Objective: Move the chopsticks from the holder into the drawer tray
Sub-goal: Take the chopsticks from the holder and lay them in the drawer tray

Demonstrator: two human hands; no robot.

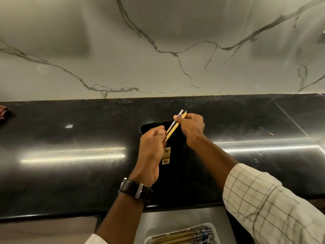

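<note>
Two light wooden chopsticks (174, 126), one with a white and blue patterned end, slant above a black holder (175, 173) that lies on the dark counter. My right hand (191, 127) pinches their upper ends. My left hand (152, 147) grips their lower ends. The holder bears a small gold label (166, 155). At the bottom edge, a white drawer tray (215, 231) holds several chopsticks (184, 237) with patterned blue ends.
The glossy black counter (70, 155) runs across the view below a white marble wall (158, 50). A patterned cloth (3, 113) lies at the far left edge. The open drawer (167, 219) sits below the counter's front edge.
</note>
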